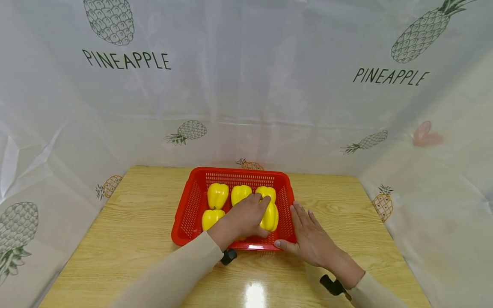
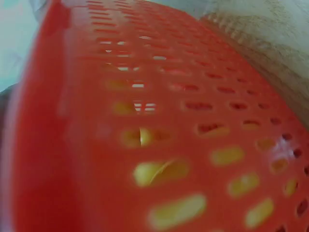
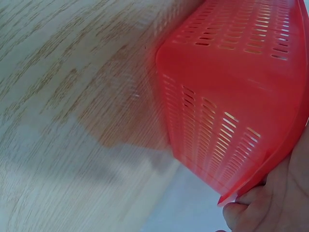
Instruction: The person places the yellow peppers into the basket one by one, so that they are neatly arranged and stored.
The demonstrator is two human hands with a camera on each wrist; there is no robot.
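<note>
On a wooden table (image 1: pixel 135 222), a red basket (image 1: pixel 191 201) full of yellow peppers (image 1: pixel 217 194), left hand (image 1: pixel 242 218) curled round one pepper (image 1: pixel 270 216) inside, right hand (image 1: pixel 313 241) flat, fingers straight, thumb at the basket's near right corner.

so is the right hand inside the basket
No, the right hand lies outside the red basket, flat along its right wall with the thumb at the front rim.
</note>
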